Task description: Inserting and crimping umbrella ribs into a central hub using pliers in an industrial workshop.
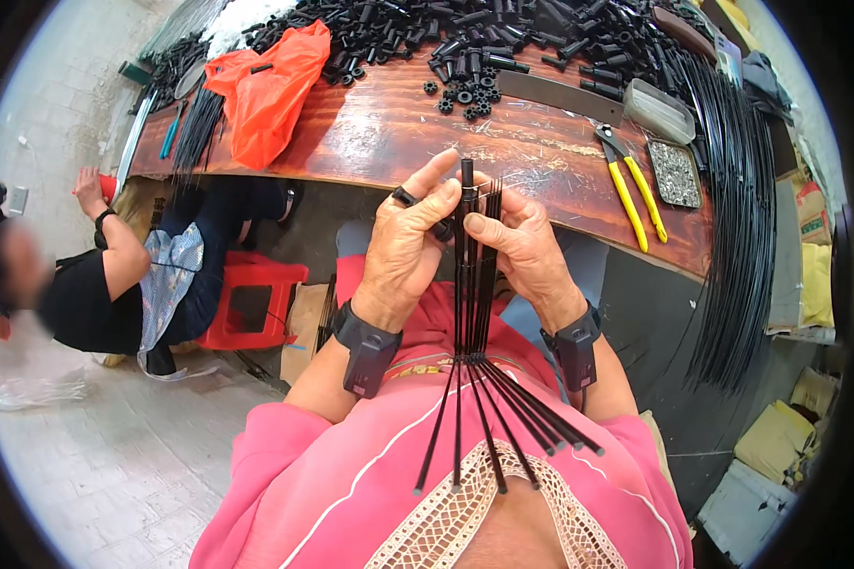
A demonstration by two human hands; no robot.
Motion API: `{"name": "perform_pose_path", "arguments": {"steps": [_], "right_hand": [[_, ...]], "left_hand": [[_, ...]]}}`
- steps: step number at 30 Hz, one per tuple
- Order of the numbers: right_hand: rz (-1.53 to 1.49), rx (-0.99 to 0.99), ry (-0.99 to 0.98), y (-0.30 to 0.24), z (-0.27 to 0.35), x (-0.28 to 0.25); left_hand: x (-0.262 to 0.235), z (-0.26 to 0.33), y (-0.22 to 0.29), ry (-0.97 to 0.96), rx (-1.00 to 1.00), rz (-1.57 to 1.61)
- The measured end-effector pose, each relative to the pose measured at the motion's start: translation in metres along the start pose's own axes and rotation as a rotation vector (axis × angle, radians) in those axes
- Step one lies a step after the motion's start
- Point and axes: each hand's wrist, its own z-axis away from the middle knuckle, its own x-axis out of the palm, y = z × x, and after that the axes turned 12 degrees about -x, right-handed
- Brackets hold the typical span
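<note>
- Left hand (410,248): fingers curled narrow around the upper part of a bundle of thin black rods (472,313); thumb tip pressed near the top of the tallest rod.
- Right hand (522,251): fingers closed on the same bundle from the other side, thumb lying across the rods.
- Bundle stands upright between both palms; below the wrists its ends fan out over the pink shirt (351,474).
- Just beyond the fingertips: wooden table (370,142).
- Right of the fingers: shallow tray (675,174) holding small metal bits; clear lidded box (659,111) just above it, contents cannot tell; yellow-handled pliers (633,190) beside it.
- Left of the fingers: orange plastic bag (270,90), crumpled, lying on the table.
- Far edge: heap of black tube pieces (465,38).
- Far right, near the floor: yellowish cardboard boxes (778,441).
</note>
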Motion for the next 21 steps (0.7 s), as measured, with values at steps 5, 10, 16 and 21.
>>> {"name": "perform_pose_path", "arguments": {"steps": [5, 10, 16, 21], "right_hand": [[-0.072, 0.060, -0.042, -0.007, -0.002, -0.004], [-0.073, 0.104, -0.115, -0.009, -0.005, -0.006], [-0.014, 0.092, -0.123, 0.012, -0.010, 0.000], [0.128, 0.071, -0.007, 0.005, 0.002, -0.005]], "left_hand": [[-0.002, 0.003, 0.001, -0.190, -0.052, 0.040], [-0.018, -0.011, 0.002, -0.300, -0.084, 0.063], [-0.022, -0.002, 0.014, -0.192, -0.085, 0.086], [-0.024, 0.003, 0.003, -0.163, -0.180, 0.112]]}}
